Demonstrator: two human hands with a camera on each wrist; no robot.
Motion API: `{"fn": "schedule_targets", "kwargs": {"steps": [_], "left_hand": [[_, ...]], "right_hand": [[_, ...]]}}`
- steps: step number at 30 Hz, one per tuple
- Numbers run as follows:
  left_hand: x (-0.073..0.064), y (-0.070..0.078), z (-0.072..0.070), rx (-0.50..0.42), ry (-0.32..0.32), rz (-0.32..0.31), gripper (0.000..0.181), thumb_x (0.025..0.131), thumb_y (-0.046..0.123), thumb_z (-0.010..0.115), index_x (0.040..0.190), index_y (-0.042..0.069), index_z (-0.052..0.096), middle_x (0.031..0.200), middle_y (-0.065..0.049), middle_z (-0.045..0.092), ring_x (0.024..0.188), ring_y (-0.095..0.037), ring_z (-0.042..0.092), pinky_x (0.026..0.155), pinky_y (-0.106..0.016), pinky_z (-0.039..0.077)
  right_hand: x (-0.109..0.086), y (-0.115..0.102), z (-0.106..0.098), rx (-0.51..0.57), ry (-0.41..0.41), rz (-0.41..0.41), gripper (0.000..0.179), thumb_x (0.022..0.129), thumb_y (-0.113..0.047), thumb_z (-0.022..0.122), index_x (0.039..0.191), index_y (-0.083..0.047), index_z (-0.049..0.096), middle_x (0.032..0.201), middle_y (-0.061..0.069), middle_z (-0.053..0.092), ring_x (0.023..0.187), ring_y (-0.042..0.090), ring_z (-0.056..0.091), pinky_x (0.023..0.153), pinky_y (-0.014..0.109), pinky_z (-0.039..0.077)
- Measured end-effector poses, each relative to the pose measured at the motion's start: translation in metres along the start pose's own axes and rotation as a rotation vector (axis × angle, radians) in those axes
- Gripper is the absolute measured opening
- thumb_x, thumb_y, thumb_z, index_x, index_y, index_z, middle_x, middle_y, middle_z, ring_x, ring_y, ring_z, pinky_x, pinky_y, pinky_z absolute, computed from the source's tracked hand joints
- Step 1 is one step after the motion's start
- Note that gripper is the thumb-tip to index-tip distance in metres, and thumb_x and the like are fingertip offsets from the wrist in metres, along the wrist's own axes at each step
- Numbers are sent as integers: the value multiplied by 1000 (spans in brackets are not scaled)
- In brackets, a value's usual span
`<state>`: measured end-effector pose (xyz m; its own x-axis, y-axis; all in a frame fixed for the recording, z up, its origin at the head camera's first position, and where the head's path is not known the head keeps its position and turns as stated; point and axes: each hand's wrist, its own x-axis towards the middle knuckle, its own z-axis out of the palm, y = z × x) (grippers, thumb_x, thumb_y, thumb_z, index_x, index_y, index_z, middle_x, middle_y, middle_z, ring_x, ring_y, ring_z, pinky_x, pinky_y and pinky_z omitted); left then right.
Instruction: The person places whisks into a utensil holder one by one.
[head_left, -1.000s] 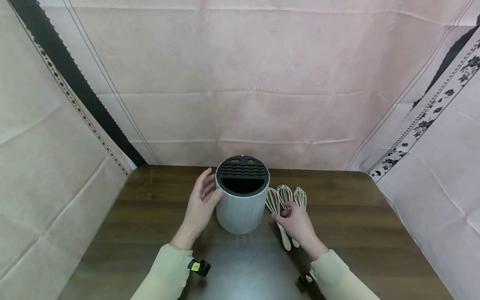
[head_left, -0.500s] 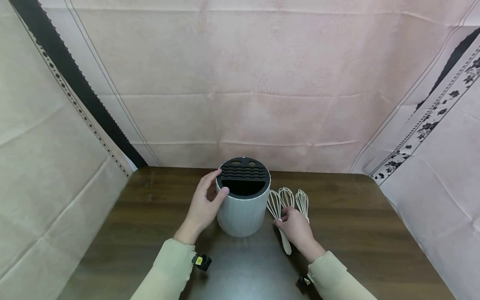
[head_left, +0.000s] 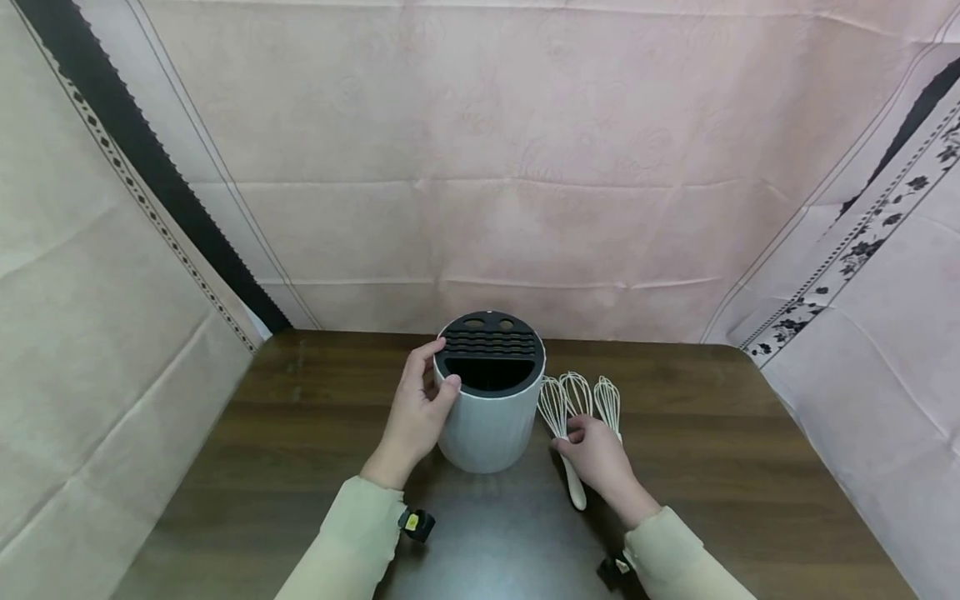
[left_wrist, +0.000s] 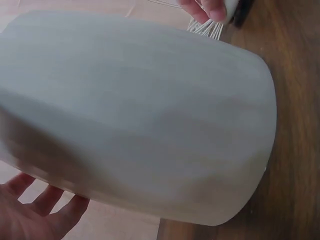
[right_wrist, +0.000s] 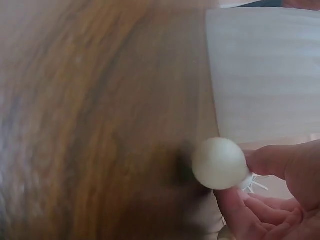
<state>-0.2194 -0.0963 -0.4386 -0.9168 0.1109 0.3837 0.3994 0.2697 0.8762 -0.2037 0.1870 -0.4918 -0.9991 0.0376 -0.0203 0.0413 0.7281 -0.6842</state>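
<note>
A pale grey ribbed utensil holder [head_left: 487, 429] with a black slotted lid [head_left: 491, 346] stands upright near the back of the table. My left hand [head_left: 416, 408] holds its left side, index fingertip and thumb at the lid's rim. To the right of the holder, my right hand [head_left: 596, 458] pinches the leftmost whisk [head_left: 574, 483], white and wire-headed, between thumb and fingers. Its rounded handle end [right_wrist: 220, 163] faces the right wrist camera. Close beside it are a middle whisk [head_left: 577, 392] and a right whisk [head_left: 607, 400], their handles mostly hidden by the hand.
The brown wood-grain table [head_left: 300, 433] has rounded back corners. Behind it hangs a pale cloth backdrop [head_left: 480, 167], with more cloth at both sides. A small black camera [head_left: 417, 524] sits on the left wrist, another [head_left: 613, 571] on the right.
My left hand has moved up and right, onto the holder's rim. My right hand's fingers have closed on the leftmost whisk and shifted slightly down; a second handle seen earlier is now hidden.
</note>
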Motion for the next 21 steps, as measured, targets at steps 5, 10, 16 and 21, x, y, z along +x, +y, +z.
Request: {"fn": "schedule_targets", "kwargs": {"steps": [5, 10, 16, 21], "left_hand": [[1, 2, 5, 0, 23, 5, 52, 96, 33, 52, 144, 33, 33, 143, 2, 36, 119, -22, 48, 99, -45, 43], [3, 0, 7, 11, 38, 9, 52, 96, 32, 52, 144, 33, 33, 142, 2, 36, 118, -23, 48, 98, -46, 44], [2, 1, 6, 16, 34, -11, 52, 96, 32, 51, 144, 34, 32, 143, 3, 34, 120, -23, 46, 100, -47, 43], [0, 0, 6, 10, 40, -16, 51, 96, 33, 51, 144, 35, 33, 143, 5, 34, 118, -21, 46, 100, -46, 43]], "right_hand": [[-4, 1, -10, 118, -23, 31, 42, 86, -20, 72, 120, 2, 61, 90, 6, 68, 81, 16, 64, 69, 35, 53], [-5, 2, -19, 256, -59, 41, 46, 89, -22, 69, 126, 1, 56, 94, 9, 70, 75, 19, 67, 70, 35, 53], [-4, 4, -29, 358, -78, 49, 49, 90, -23, 68, 130, 1, 53, 102, 12, 70, 77, 22, 69, 74, 38, 55], [-4, 4, -39, 466, -99, 76, 50, 91, -21, 67, 132, 3, 51, 107, 17, 68, 87, 24, 67, 75, 38, 55]]}}
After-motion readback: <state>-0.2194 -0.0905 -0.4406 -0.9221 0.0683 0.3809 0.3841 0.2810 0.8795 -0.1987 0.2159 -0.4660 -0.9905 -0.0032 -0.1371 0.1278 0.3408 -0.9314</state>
